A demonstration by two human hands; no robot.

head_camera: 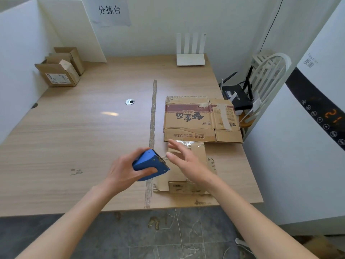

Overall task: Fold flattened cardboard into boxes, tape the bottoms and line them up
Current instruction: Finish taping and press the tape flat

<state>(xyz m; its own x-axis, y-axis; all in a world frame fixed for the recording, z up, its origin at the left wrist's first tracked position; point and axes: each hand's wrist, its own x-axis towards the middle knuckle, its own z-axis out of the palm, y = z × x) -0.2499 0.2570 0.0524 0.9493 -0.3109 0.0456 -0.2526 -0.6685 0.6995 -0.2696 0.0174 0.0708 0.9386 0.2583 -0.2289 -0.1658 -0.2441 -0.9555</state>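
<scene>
While my left hand [124, 170] grips the blue plastic tape dispenser [150, 164], fingers curled round its body, my right hand [188, 163] hovers spread and holding nothing over the small brown cardboard box [188, 172] near the wooden surface [84, 128] edge. Risk: unsteadied box slides under tape pull, seam skews. Serrated blade faces my right fingers [174, 144]. Flattened printed carton [200, 119] waits beyond.
</scene>
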